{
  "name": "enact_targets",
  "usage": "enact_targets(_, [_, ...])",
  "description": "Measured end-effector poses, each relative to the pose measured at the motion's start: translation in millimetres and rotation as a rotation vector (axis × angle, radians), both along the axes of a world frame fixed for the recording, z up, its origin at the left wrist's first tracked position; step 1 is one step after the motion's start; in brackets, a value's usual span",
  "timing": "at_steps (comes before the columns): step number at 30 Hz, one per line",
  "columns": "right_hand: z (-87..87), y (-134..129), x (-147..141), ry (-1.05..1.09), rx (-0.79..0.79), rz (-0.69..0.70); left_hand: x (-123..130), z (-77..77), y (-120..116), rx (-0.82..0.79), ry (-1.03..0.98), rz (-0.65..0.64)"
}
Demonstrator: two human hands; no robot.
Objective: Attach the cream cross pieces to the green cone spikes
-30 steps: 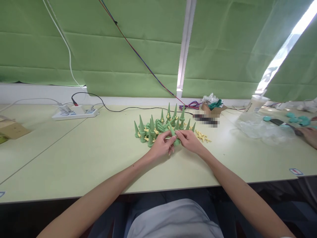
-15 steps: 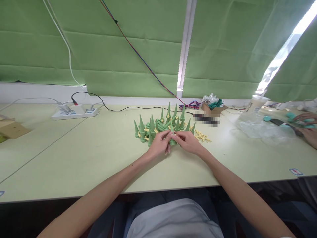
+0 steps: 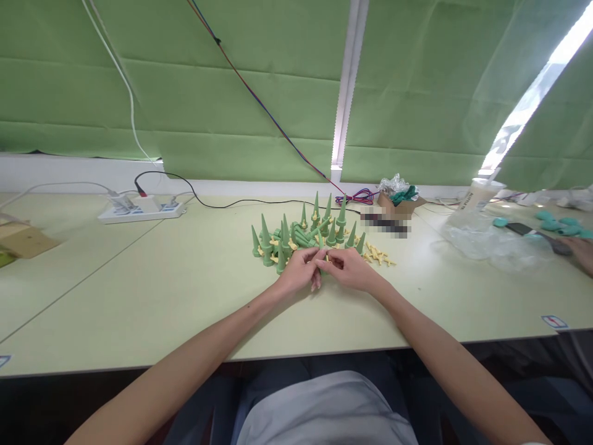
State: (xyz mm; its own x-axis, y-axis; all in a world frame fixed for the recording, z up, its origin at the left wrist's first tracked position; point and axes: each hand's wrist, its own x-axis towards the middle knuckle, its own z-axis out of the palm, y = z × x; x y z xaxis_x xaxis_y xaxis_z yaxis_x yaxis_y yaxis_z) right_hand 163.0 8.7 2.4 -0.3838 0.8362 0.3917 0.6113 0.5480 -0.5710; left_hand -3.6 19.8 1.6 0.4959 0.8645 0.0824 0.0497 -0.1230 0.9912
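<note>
My left hand is closed around a green cone-shaped piece, whose pointed tip sticks up above the fingers. The fingers hide its lower part. My right hand meets it from the right, thumb and forefinger pinched on a small yellow piece against the cone. Just beyond both hands stand several green cones, many with yellow bits at their sides. Green rod-like pieces lie among them. A loose pile of small yellow branched pieces lies right of my right hand.
A power strip with plugs sits at the back left, a cardboard box at the far left. Behind the cones are coiled wires and a small box. Rightward are a plastic cup, a plastic bag and another person's hand.
My right hand has shifted slightly left and down, its thumb now crossing in front of the green cone. At the far right, the other person's hand has drawn back from the teal pieces.
</note>
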Motion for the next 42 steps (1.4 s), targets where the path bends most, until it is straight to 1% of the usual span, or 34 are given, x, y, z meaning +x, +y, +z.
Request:
enact_targets(9, [-2.9,0,-1,-0.017,-0.012,0.017,-1,-9.2,5,0.000,0.014,-0.025])
enact_targets(22, [-5.8,2,1,-0.004,-0.030,0.040,0,-9.9,3,-0.019,0.009,-0.022])
enact_targets(34, [-4.2,1,1,-0.016,-0.038,0.049,-1,-8.6,2,-0.010,0.019,-0.026])
enact_targets(42, [-4.1,1,1,-0.021,-0.038,0.055,0,-11.4,4,-0.012,0.021,-0.036])
